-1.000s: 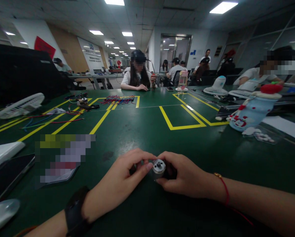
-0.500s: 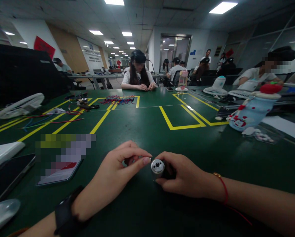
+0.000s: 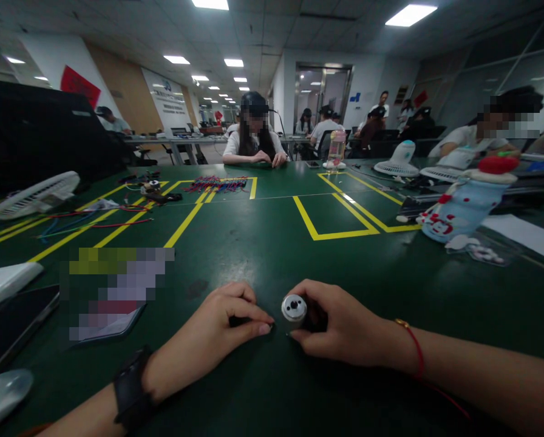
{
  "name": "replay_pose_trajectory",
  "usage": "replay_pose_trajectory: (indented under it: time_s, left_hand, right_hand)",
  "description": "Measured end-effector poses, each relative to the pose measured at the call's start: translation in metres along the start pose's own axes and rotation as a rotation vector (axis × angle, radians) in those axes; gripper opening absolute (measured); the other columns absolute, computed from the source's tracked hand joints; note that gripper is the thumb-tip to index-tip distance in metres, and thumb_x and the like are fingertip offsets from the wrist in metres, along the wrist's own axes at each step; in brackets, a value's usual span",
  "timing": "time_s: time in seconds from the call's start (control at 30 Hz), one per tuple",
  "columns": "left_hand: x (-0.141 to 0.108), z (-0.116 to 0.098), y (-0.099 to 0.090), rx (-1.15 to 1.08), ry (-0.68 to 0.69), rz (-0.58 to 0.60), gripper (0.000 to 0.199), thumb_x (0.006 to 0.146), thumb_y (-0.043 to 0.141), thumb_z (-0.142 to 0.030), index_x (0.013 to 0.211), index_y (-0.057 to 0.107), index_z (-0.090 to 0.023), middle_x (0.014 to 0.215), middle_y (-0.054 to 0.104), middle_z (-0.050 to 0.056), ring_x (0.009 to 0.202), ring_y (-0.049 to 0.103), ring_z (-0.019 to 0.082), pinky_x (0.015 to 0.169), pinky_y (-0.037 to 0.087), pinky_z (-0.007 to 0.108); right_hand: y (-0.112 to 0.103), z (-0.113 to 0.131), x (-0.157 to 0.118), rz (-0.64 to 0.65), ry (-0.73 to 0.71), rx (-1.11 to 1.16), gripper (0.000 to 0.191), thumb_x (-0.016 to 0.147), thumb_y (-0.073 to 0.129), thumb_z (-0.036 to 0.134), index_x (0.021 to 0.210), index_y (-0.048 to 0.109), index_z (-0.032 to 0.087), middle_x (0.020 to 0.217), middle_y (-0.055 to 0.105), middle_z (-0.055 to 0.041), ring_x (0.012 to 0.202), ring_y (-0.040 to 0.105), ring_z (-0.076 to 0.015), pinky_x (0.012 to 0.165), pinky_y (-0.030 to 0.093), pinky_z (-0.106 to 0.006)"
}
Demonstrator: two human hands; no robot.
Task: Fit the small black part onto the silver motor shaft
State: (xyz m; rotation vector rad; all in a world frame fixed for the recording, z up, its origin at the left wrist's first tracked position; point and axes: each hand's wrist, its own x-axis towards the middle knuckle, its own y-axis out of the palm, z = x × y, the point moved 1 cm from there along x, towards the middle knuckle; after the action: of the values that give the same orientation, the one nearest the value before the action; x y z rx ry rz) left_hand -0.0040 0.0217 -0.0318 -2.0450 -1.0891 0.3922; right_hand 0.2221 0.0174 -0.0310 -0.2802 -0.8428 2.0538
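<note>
The right hand [image 3: 340, 331] had a small silver motor [image 3: 294, 308] pinched between thumb and fingers, with its round metal end face turned up toward the camera. The motor sat right at that hand's fingertips, down low near the green table [image 3: 272, 243], though I couldn't tell if it was actually resting on the surface or held just off it. There was a thin red string bracelet [image 3: 412, 346] around that wrist.

The left hand [image 3: 217, 334] was just to the left of the motor, close but not touching it, with a small gap in between. Its fingers were curled in and pressed together, thumb and forefinger tips meeting down at the tabletop. It might have been pinching something tiny, but nothing was visible between them, so I honestly couldn't say. A black watch band [image 3: 129, 388] sat on that wrist.

Off to the left of the left hand lay a phone [image 3: 108, 315], partly blurred out. Farther out past it were loose coloured wires [image 3: 94, 221] and a white fan [image 3: 35, 194] lying on its side. Well beyond the right hand, to the far right, stood a light blue bottle [image 3: 458, 206] with a red cap. Straight ahead of both hands, yellow tape lines [image 3: 331, 233] marked out boxes on the table, and a person in a white shirt [image 3: 254, 142] sat at the far edge.
</note>
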Motion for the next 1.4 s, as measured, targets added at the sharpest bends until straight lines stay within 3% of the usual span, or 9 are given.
replay_pose_trajectory:
  time_s: [0.33,0.43,0.67,0.83,1.0,1.2,1.4]
  left_hand:
    - [-0.002,-0.007,-0.002,0.026,-0.056,-0.008,0.016,0.082,0.065,-0.031,0.098,0.068,-0.027,0.097,0.062,0.001,0.092,0.055,0.021,0.08,0.042,0.033]
    - [-0.003,-0.008,-0.003,0.038,-0.046,-0.013,0.013,0.081,0.062,-0.022,0.093,0.066,-0.025,0.097,0.062,0.001,0.092,0.055,0.021,0.082,0.041,0.034]
    - [-0.002,0.007,-0.014,-0.015,-0.12,-0.016,0.017,0.078,0.044,-0.007,0.078,0.056,-0.019,0.079,0.059,-0.001,0.073,0.055,0.017,0.066,0.041,0.028]
    - [-0.001,0.011,-0.013,-0.006,-0.084,-0.007,0.018,0.076,0.043,-0.005,0.076,0.054,-0.02,0.078,0.058,-0.002,0.073,0.054,0.017,0.067,0.04,0.027]
    - [-0.005,0.001,-0.012,0.023,0.002,0.036,0.023,0.069,0.047,-0.001,0.078,0.054,-0.02,0.086,0.057,-0.001,0.082,0.053,0.018,0.075,0.04,0.029]
    - [-0.005,-0.01,-0.005,0.097,-0.011,0.007,0.017,0.077,0.062,-0.017,0.092,0.056,-0.022,0.092,0.059,0.0,0.085,0.053,0.021,0.079,0.038,0.033]
    - [0.0,-0.013,-0.001,0.018,-0.01,-0.033,0.005,0.088,0.056,-0.023,0.089,0.062,-0.022,0.089,0.061,0.0,0.083,0.055,0.019,0.075,0.041,0.031]
  right_hand:
    - [0.0,0.0,0.001,0.004,-0.029,0.004,0.033,0.072,0.067,0.021,0.103,0.055,0.019,0.08,0.059,0.0011,0.063,0.051,-0.0111,0.052,0.037,-0.022]
    - [0.0,0.0,0.002,0.004,-0.027,-0.006,0.034,0.071,0.067,0.02,0.103,0.055,0.02,0.081,0.059,0.0008,0.063,0.051,-0.0113,0.052,0.037,-0.022]
    - [-0.002,0.003,0.001,0.011,-0.014,0.004,0.033,0.071,0.067,0.019,0.101,0.055,0.019,0.079,0.058,0.001,0.061,0.05,-0.0107,0.051,0.036,-0.021]
    - [-0.002,0.002,0.0,0.005,-0.02,0.013,0.034,0.07,0.067,0.017,0.101,0.055,0.019,0.081,0.059,0.0001,0.063,0.051,-0.0113,0.053,0.038,-0.022]
    - [-0.001,0.001,0.001,0.005,-0.02,-0.014,0.034,0.07,0.066,0.019,0.101,0.054,0.02,0.083,0.058,0.0002,0.063,0.05,-0.0116,0.053,0.039,-0.022]
    - [-0.001,0.0,0.001,0.018,-0.018,-0.028,0.033,0.071,0.065,0.02,0.101,0.052,0.02,0.082,0.059,0.0009,0.064,0.052,-0.0124,0.053,0.039,-0.023]
    - [0.0,-0.001,0.001,0.01,-0.022,-0.033,0.034,0.072,0.067,0.023,0.102,0.053,0.021,0.083,0.059,0.0011,0.063,0.052,-0.0119,0.053,0.038,-0.023]
